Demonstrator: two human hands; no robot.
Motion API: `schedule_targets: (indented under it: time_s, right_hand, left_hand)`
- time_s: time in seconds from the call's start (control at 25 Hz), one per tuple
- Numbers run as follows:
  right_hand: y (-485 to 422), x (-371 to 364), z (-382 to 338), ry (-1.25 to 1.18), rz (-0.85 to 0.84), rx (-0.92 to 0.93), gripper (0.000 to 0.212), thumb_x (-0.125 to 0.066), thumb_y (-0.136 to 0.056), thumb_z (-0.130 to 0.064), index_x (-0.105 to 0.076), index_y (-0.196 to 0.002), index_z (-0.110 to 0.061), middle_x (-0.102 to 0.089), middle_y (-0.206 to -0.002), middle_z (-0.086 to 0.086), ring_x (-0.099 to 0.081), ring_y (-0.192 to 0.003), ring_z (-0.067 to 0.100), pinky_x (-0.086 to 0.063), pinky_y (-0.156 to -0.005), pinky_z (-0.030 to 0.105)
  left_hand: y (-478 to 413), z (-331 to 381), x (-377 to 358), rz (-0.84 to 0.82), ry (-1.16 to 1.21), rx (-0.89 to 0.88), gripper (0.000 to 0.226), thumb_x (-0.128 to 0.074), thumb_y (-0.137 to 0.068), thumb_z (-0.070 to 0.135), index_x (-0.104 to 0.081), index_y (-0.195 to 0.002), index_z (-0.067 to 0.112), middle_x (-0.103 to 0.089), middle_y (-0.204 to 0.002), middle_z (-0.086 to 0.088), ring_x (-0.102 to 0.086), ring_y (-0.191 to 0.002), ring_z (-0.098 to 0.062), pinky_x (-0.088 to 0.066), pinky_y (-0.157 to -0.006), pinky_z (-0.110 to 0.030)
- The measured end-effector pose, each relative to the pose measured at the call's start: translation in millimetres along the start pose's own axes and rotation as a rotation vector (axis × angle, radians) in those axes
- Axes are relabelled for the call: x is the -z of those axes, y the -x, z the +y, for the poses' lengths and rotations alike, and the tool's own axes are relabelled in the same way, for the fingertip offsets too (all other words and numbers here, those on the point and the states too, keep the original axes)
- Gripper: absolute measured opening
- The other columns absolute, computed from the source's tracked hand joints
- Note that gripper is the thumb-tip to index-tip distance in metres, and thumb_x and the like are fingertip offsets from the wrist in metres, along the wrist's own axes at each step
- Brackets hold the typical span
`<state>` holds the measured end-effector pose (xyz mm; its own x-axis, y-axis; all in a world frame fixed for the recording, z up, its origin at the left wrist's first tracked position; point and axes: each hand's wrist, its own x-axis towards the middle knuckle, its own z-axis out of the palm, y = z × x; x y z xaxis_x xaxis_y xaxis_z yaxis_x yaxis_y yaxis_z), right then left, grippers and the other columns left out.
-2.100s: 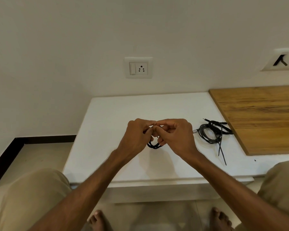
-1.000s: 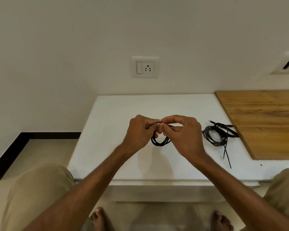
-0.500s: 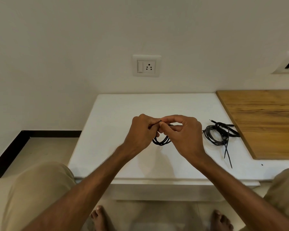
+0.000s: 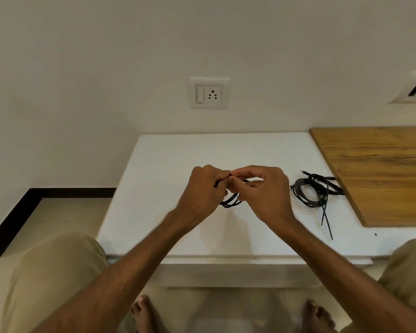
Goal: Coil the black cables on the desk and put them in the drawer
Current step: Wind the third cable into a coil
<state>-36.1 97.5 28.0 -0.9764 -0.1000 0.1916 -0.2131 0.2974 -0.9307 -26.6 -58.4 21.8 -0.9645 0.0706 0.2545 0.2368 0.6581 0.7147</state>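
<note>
A small black cable coil (image 4: 231, 202) hangs between my two hands above the middle of the white desk (image 4: 159, 179). My left hand (image 4: 203, 189) grips the coil from the left with curled fingers. My right hand (image 4: 264, 192) pinches the cable at the top with thumb and forefinger, touching my left hand. Most of the coil is hidden behind the fingers. A second black cable (image 4: 316, 192), loosely looped with two loose ends trailing toward me, lies on the desk to the right. No drawer is in view.
A wooden board (image 4: 382, 174) lies on the desk at the right, just past the second cable. A wall socket (image 4: 209, 93) sits on the wall behind. My knees flank the desk's front edge and my bare feet are on the floor below.
Both hands stay together on the coil, with the fingers shifting slightly as they work the cable. The cable on the right has not moved.
</note>
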Motion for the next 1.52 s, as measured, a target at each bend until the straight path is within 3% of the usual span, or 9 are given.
schedule_targets:
  time_s: [0.2, 0.32, 0.44, 0.68, 0.84, 1.04, 1.24, 1.36, 1.52]
  right_hand:
    - [-3, 5, 2, -0.035, -0.02, -0.067, 0.014, -0.079, -0.08, -0.005, -0.081, -0.086, -0.017, -0.078, -0.074, -0.001, -0.077, -0.066, 0.014, -0.065, -0.07, 0.035]
    - [0, 3, 2, 0.11, -0.044, 0.079, 0.015, -0.073, -0.086, -0.003, -0.08, -0.086, -0.017, -0.078, -0.075, -0.006, -0.076, -0.067, 0.007, -0.063, -0.071, 0.026]
    - [-2, 3, 5, 0.141, -0.038, 0.139, 0.013, -0.071, -0.09, -0.005, -0.079, -0.088, -0.014, -0.078, -0.076, -0.006, -0.075, -0.067, 0.006, -0.063, -0.07, 0.029]
    - [-4, 6, 7, 0.203, 0.021, 0.199, 0.019, -0.073, -0.09, -0.013, -0.076, -0.086, -0.031, -0.073, -0.078, -0.012, -0.072, -0.07, 0.009, -0.061, -0.069, 0.034]
    - [-5, 4, 12, 0.198, 0.023, 0.213, 0.017, -0.069, -0.092, -0.01, -0.074, -0.082, -0.023, -0.071, -0.077, -0.009, -0.069, -0.079, 0.01, -0.06, -0.067, 0.038]
    - [-5, 0, 15, 0.251, 0.026, 0.284, 0.012, -0.072, -0.089, -0.007, -0.077, -0.086, -0.018, -0.071, -0.087, -0.008, -0.066, -0.083, 0.004, -0.05, -0.064, 0.012]
    - [8, -4, -20, 0.164, -0.103, 0.411, 0.011, -0.065, -0.094, -0.005, -0.067, -0.088, -0.013, -0.067, -0.086, -0.01, -0.064, -0.083, 0.01, -0.051, -0.072, 0.018]
    - [13, -5, -31, 0.071, -0.107, 0.475, 0.008, -0.064, -0.095, -0.005, -0.066, -0.093, -0.012, -0.067, -0.091, -0.009, -0.063, -0.087, 0.013, -0.05, -0.073, 0.02]
    - [0, 0, 1, 0.176, -0.11, 0.406, 0.018, -0.068, -0.096, -0.015, -0.066, -0.113, -0.021, -0.065, -0.107, -0.011, -0.061, -0.098, 0.012, -0.049, -0.074, 0.022]
  left_hand:
    - [-2, -5, -4, -0.063, -0.12, -0.018, 0.026, -0.054, -0.098, 0.007, -0.077, -0.086, 0.01, -0.071, -0.068, 0.001, -0.068, -0.062, -0.011, -0.054, -0.06, -0.029]
    - [-3, -5, -1, -0.098, -0.13, -0.035, 0.027, -0.052, -0.097, 0.003, -0.075, -0.082, 0.009, -0.065, -0.064, 0.011, -0.065, -0.059, -0.004, -0.053, -0.06, -0.022]
    - [-4, -4, 5, -0.137, -0.115, -0.075, 0.025, -0.053, -0.098, 0.004, -0.075, -0.086, 0.01, -0.066, -0.067, 0.012, -0.062, -0.057, 0.002, -0.05, -0.061, -0.013]
    - [-5, -4, 9, -0.154, -0.009, -0.086, 0.019, -0.058, -0.098, 0.009, -0.076, -0.095, 0.01, -0.071, -0.075, 0.007, -0.062, -0.06, 0.0, -0.055, -0.063, -0.021]
    - [-4, -5, 4, -0.114, 0.0, -0.072, 0.02, -0.057, -0.1, 0.01, -0.077, -0.097, 0.011, -0.068, -0.073, 0.01, -0.061, -0.059, -0.001, -0.054, -0.062, -0.021]
    - [-5, -6, 1, -0.11, -0.038, -0.03, 0.024, -0.054, -0.102, 0.013, -0.078, -0.101, 0.014, -0.068, -0.072, 0.011, -0.062, -0.058, 0.003, -0.048, -0.058, -0.01]
    - [-8, -10, 4, -0.09, -0.106, 0.121, 0.031, -0.056, -0.095, 0.0, -0.064, -0.066, 0.007, -0.046, -0.046, 0.007, -0.055, -0.043, 0.004, -0.036, -0.047, -0.004]
    - [-13, -16, 5, -0.099, -0.068, 0.194, 0.026, -0.056, -0.095, 0.005, -0.067, -0.072, 0.012, -0.067, -0.061, 0.002, -0.06, -0.049, 0.002, -0.039, -0.05, -0.006]
    - [-9, -12, 5, -0.178, -0.032, 0.099, 0.041, -0.053, -0.099, 0.004, -0.066, -0.067, 0.026, -0.061, -0.05, 0.021, -0.061, -0.05, 0.003, -0.044, -0.057, -0.008]
